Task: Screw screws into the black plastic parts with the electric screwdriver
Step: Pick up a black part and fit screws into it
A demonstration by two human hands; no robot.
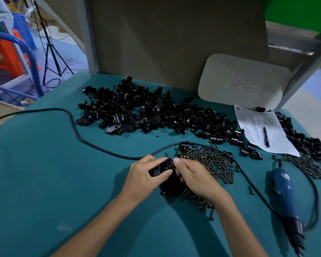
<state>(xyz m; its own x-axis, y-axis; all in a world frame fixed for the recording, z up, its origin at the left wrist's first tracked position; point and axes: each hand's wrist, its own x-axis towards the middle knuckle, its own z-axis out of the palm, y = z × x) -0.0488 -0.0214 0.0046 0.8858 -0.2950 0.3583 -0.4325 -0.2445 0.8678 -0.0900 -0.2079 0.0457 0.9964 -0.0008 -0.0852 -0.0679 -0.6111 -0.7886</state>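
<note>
hands (145,176) (195,176) 2 | screwdriver (285,197) 1 | pen (266,137) 1 | sheet (278,143) 1 | card (243,80) 1

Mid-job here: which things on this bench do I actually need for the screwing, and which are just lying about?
For the job:
black part, held by left hand and right hand
screw pile
electric screwdriver, lying untouched
heap of black parts

Lying about:
paper form
pen on it
card marked 44
tripod on the floor

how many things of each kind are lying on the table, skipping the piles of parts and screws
screwdriver: 1
pen: 1
paper: 1
card: 1
total: 4
</note>
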